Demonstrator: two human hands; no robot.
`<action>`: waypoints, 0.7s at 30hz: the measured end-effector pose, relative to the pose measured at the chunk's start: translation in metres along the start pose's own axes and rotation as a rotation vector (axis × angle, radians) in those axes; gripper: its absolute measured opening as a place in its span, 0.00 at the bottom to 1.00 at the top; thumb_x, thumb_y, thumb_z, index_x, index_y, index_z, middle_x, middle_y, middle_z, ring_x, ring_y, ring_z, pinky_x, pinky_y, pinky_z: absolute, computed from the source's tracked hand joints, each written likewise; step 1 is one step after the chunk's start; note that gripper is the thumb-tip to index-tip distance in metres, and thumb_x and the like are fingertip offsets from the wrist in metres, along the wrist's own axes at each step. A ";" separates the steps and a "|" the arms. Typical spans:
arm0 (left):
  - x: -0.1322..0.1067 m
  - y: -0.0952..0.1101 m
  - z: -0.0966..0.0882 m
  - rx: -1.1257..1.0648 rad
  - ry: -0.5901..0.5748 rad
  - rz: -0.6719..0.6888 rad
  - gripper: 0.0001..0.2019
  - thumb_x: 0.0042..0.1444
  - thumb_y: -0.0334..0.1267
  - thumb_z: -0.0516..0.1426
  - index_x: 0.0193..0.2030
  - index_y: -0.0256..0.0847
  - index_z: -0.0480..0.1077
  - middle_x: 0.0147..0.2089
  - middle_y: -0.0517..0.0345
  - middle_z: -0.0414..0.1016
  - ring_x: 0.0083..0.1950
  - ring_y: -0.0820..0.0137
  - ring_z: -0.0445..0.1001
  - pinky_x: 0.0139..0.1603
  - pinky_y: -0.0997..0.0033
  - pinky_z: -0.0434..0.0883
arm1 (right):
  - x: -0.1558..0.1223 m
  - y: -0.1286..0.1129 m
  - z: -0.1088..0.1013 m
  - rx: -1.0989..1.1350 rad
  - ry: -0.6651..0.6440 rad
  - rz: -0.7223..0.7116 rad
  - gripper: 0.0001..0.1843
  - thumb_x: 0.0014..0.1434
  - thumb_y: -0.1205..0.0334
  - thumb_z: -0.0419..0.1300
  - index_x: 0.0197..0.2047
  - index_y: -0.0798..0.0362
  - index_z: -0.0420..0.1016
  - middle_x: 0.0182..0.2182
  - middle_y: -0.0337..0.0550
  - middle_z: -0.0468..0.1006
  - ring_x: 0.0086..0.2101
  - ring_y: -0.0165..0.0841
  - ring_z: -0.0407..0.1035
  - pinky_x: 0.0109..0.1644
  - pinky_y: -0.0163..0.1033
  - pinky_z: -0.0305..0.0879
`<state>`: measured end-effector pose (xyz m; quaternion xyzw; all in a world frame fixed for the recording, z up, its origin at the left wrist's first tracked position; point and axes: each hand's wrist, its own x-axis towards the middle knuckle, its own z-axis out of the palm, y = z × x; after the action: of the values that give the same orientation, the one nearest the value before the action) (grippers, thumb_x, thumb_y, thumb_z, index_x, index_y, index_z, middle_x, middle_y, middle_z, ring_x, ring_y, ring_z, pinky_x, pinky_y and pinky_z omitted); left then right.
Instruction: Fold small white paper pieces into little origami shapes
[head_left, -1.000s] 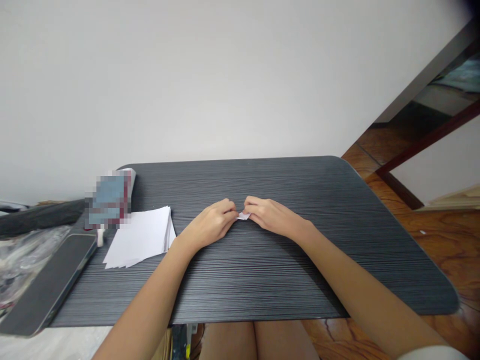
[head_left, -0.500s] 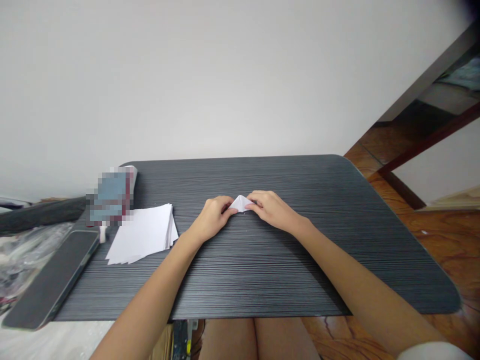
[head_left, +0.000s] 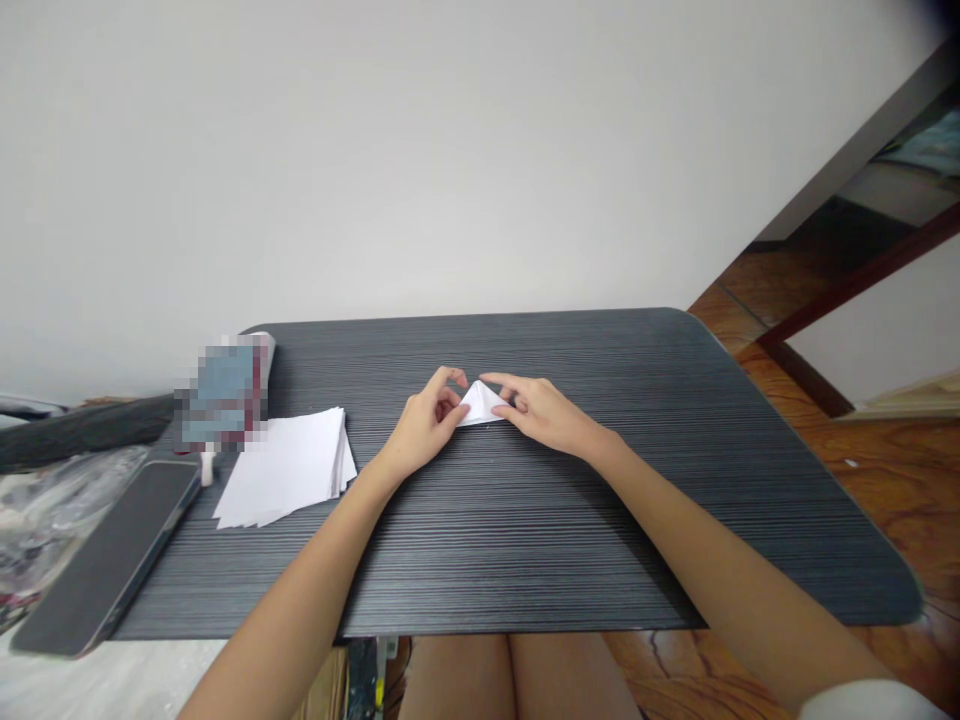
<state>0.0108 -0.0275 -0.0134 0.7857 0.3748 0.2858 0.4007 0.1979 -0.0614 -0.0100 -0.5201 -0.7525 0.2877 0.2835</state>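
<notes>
A small white folded paper triangle (head_left: 478,405) lies on the dark striped table (head_left: 525,520), near its middle. My left hand (head_left: 424,425) pinches the triangle's left corner with thumb and curled fingers. My right hand (head_left: 538,413) holds the right side, its index finger stretched over the top edge and the other fingers pressed on the paper. Both forearms reach in from the near edge.
A stack of white paper sheets (head_left: 289,465) lies to the left on the table. Behind it stands a blurred blue and red object (head_left: 223,392). A dark phone (head_left: 105,555) rests at the table's left edge. Wooden floor (head_left: 892,470) shows to the right.
The paper was a tiny piece hidden between my fingertips. It now shows as an opened triangle, and both hands have shifted slightly away from me, the right index finger stretching out.
</notes>
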 end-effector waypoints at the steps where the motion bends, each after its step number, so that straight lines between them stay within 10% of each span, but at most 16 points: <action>1: 0.001 0.000 0.000 -0.054 0.007 -0.006 0.08 0.51 0.35 0.51 0.39 0.39 0.62 0.25 0.65 0.64 0.23 0.78 0.59 0.26 0.78 0.58 | 0.000 0.000 -0.001 0.060 0.004 0.007 0.22 0.53 0.68 0.53 0.52 0.52 0.63 0.26 0.35 0.69 0.19 0.22 0.54 0.27 0.31 0.51; 12: 0.002 0.003 0.000 -0.460 0.098 -0.106 0.09 0.51 0.38 0.53 0.34 0.35 0.69 0.26 0.59 0.66 0.24 0.78 0.61 0.26 0.76 0.61 | 0.004 -0.002 -0.001 0.652 0.098 0.077 0.12 0.45 0.64 0.61 0.36 0.57 0.73 0.27 0.40 0.73 0.28 0.27 0.65 0.34 0.35 0.61; 21: -0.003 0.009 0.000 0.253 0.338 0.319 0.09 0.53 0.37 0.53 0.38 0.40 0.72 0.42 0.52 0.65 0.41 0.70 0.67 0.43 0.67 0.67 | 0.005 -0.004 0.005 0.998 0.134 0.184 0.13 0.45 0.60 0.63 0.33 0.59 0.74 0.20 0.37 0.69 0.21 0.23 0.61 0.24 0.32 0.56</action>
<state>0.0123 -0.0336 -0.0057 0.8196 0.3404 0.4238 0.1809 0.1902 -0.0584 -0.0095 -0.4026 -0.4547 0.6017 0.5188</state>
